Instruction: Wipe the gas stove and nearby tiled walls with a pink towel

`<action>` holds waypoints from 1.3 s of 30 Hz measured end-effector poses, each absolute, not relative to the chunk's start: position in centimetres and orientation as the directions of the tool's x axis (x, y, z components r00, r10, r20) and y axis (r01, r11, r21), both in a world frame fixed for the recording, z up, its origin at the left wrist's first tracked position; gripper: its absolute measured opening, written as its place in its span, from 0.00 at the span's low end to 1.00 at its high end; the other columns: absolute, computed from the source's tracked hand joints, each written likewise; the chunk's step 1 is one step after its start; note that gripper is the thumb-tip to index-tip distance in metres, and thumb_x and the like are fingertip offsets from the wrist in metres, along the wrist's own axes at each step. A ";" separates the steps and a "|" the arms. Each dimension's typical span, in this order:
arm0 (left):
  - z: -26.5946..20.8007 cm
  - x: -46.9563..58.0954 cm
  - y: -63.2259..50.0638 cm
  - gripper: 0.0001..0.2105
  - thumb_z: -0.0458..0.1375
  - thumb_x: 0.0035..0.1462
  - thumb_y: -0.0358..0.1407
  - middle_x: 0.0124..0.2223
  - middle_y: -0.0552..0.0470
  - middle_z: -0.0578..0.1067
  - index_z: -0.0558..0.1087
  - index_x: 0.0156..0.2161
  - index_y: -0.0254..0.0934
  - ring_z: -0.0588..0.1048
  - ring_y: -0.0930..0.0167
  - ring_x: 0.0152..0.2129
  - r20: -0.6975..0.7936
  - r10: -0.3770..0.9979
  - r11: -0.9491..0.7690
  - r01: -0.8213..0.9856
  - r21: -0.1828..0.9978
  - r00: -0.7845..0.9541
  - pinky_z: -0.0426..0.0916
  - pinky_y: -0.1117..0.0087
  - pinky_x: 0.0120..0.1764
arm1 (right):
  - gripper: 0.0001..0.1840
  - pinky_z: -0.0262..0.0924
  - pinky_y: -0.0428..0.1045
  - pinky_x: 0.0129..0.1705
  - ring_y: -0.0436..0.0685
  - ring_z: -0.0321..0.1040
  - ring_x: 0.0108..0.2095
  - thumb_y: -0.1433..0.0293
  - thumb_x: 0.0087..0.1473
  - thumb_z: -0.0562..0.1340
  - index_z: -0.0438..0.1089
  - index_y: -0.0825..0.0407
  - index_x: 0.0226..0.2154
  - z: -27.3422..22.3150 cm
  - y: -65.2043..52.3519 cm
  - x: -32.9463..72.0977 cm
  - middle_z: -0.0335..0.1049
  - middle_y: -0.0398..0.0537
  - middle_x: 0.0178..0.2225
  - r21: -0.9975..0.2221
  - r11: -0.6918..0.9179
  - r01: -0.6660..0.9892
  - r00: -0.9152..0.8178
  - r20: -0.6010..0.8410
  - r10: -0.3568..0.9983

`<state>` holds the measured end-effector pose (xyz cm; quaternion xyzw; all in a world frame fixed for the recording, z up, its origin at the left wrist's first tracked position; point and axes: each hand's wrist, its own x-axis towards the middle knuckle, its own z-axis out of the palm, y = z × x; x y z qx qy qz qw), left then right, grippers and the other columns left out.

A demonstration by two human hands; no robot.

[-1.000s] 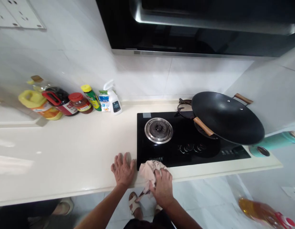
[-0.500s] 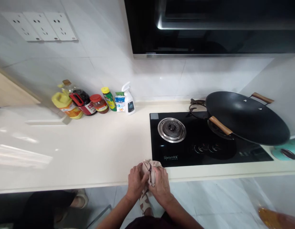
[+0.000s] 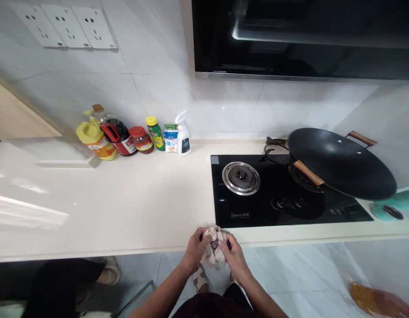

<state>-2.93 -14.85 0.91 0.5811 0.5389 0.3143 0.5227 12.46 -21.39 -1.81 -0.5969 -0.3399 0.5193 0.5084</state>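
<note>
A crumpled pale pink cloth [image 3: 214,256] is bunched between both hands at the front edge of the counter [image 3: 151,212]. My left hand [image 3: 195,248] grips its left side, thumb on top. On the other side, my right hand [image 3: 236,256] pinches the cloth with fingers curled. A dark purplish patch shows in the folds between my thumbs. Just beyond the hands is the front left corner of the black gas stove [image 3: 267,214]. Its left burner [image 3: 241,178] is bare.
A large black wok [image 3: 340,163] with wooden handles sits on the right burner. Along the wall stand a white spray bottle [image 3: 183,134], a red-lidded jar [image 3: 141,140] and other bottles. The range hood [image 3: 290,53] hangs above. Another person's foot [image 3: 110,271] shows lower left.
Both hands have drawn slightly apart, and the cloth between them is spread a little wider, showing its dark patch. The whole view has shifted slightly.
</note>
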 end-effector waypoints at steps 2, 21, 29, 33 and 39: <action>1.7 -3.4 -14.9 0.19 0.56 0.56 0.52 0.33 0.51 0.79 0.76 0.37 0.37 0.75 0.68 0.30 -0.197 0.953 0.130 0.275 0.953 0.231 0.71 0.66 0.37 | 0.26 0.70 0.56 0.49 0.63 0.75 0.44 0.48 0.55 0.67 0.74 0.50 0.47 -0.8 -21.8 13.1 0.78 0.52 0.44 -0.901 -0.288 -0.324 0.154 -0.351 0.924; 4.3 -13.7 -17.1 0.27 0.64 0.47 0.63 0.29 0.54 0.77 0.74 0.33 0.39 0.74 0.68 0.30 -0.321 0.946 0.323 0.098 0.941 -0.043 0.71 0.69 0.36 | 0.26 0.72 0.50 0.51 0.60 0.75 0.49 0.55 0.46 0.75 0.75 0.50 0.44 -1.4 -28.8 24.8 0.79 0.47 0.45 -0.764 -0.166 -0.624 0.468 -0.535 0.703; 2.5 -12.5 -17.7 0.34 0.48 0.52 0.68 0.35 0.48 0.81 0.76 0.36 0.38 0.79 0.63 0.35 -0.452 0.882 0.358 0.433 0.827 0.134 0.73 0.66 0.38 | 0.30 0.73 0.53 0.52 0.62 0.76 0.50 0.53 0.51 0.72 0.71 0.45 0.53 2.0 -28.4 24.9 0.78 0.47 0.49 -0.803 -0.181 -0.568 0.440 -0.482 0.758; 1.5 -11.4 -17.0 0.27 0.58 0.48 0.62 0.28 0.50 0.80 0.76 0.32 0.38 0.79 0.63 0.31 -0.456 0.877 0.272 0.621 0.735 0.155 0.69 0.68 0.34 | 0.35 0.73 0.56 0.52 0.64 0.76 0.51 0.52 0.53 0.71 0.67 0.44 0.60 5.5 -27.5 24.4 0.77 0.51 0.51 -0.819 -0.154 -0.553 0.409 -0.428 0.806; 0.5 -10.5 -16.8 0.08 0.58 0.55 0.42 0.27 0.54 0.77 0.73 0.29 0.41 0.76 0.68 0.28 -0.397 0.899 0.154 0.714 0.683 0.185 0.63 0.70 0.35 | 0.35 0.72 0.56 0.52 0.64 0.76 0.49 0.53 0.52 0.71 0.68 0.46 0.59 6.2 -27.5 24.4 0.78 0.52 0.50 -0.840 -0.133 -0.526 0.432 -0.398 0.810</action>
